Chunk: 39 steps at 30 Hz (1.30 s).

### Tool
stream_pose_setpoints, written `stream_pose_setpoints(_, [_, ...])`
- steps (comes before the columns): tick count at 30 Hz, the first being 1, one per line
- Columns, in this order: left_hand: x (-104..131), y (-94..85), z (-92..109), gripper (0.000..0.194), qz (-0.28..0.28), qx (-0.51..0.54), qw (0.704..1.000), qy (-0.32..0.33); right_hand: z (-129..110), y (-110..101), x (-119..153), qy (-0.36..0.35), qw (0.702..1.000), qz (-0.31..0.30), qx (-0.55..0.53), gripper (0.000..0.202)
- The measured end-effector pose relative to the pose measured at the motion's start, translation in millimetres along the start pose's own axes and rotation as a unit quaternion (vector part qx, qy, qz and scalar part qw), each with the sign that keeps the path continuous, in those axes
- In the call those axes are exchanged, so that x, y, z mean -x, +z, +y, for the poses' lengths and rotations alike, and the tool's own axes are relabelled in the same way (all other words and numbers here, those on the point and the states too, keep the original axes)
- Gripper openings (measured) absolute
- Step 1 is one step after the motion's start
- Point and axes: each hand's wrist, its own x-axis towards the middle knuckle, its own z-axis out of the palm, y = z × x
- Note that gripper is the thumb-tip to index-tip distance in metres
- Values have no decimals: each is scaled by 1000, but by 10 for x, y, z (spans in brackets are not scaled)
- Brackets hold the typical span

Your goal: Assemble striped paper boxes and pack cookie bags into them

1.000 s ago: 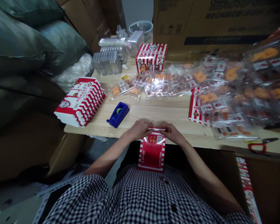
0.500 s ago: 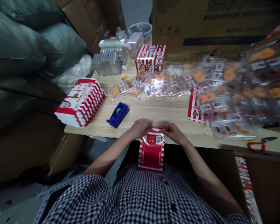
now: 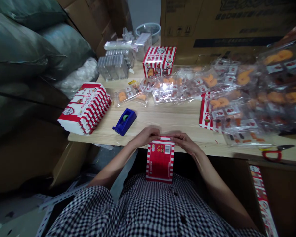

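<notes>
A red box [image 3: 160, 161] with striped red and white edges rests upright against my lap at the table's front edge, its barcode side showing. My left hand [image 3: 149, 135] grips its upper left corner, fingers bent over the top edge. At the upper right corner, my right hand [image 3: 182, 140] pinches the same top edge. Beyond my left hand lies a blue tape dispenser [image 3: 124, 121]. A pile of flat striped cartons [image 3: 85, 107] sits at the table's left end.
On the wooden table [image 3: 172, 115] are clear bags of toy food [image 3: 167, 89], a finished striped box [image 3: 159, 61], clear plastic trays [image 3: 112, 67] and red-handled scissors [image 3: 273, 154]. A round tub [image 3: 148, 29] and a big carton [image 3: 227, 29] stand behind.
The box's top edge now looks flatter and the glare on its face is gone. The fingers of my right hand have stretched out more along that edge.
</notes>
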Motion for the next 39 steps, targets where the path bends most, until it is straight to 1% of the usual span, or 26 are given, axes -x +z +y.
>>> stream_pose_setpoints(3, [16,50,-32,22,4,52,999,-4,-47,-24,84,23,999,-10,-32,38])
stream_pose_setpoints(5, [18,57,-37,24,-3,82,997,-5,-109,-48,83,19,999,-30,-14,36])
stream_pose_setpoints(7, [11,26,-23,25,-23,101,995,-8,-168,-68,43,19,999,-44,3,34])
stream_pose_setpoints(9, [2,-32,5,25,-48,106,993,-11,-192,-72,-5,23,999,-40,-2,31])
stream_pose_setpoints(13, [3,-126,50,22,-72,97,993,-13,-120,-29,-9,31,999,-34,-30,32])
stream_pose_setpoints(16, [21,-127,50,21,-66,105,992,-20,-62,3,75,33,996,-36,-72,37])
stream_pose_setpoints(18, [28,-117,53,20,-62,106,992,-22,-70,1,127,30,995,-41,-83,37])
stream_pose_setpoints(23, [-1,-150,141,18,-85,71,994,-12,-199,-49,150,16,997,-69,-3,35])
stream_pose_setpoints(26, [-30,-159,193,18,-94,59,994,-2,-241,-63,137,2,998,-53,16,32])
stream_pose_setpoints(29, [-42,-122,180,20,-96,98,990,-11,-238,-75,131,4,999,-41,16,31])
stream_pose_setpoints(33, [26,-56,102,27,-103,198,973,-52,-210,-127,150,5,999,-28,17,29])
stream_pose_setpoints(35, [108,-29,74,33,-94,244,963,-64,-197,-156,178,7,1000,-18,18,29])
stream_pose_setpoints(39, [297,26,74,37,-27,294,952,-86,-192,-165,226,16,1000,-11,22,32])
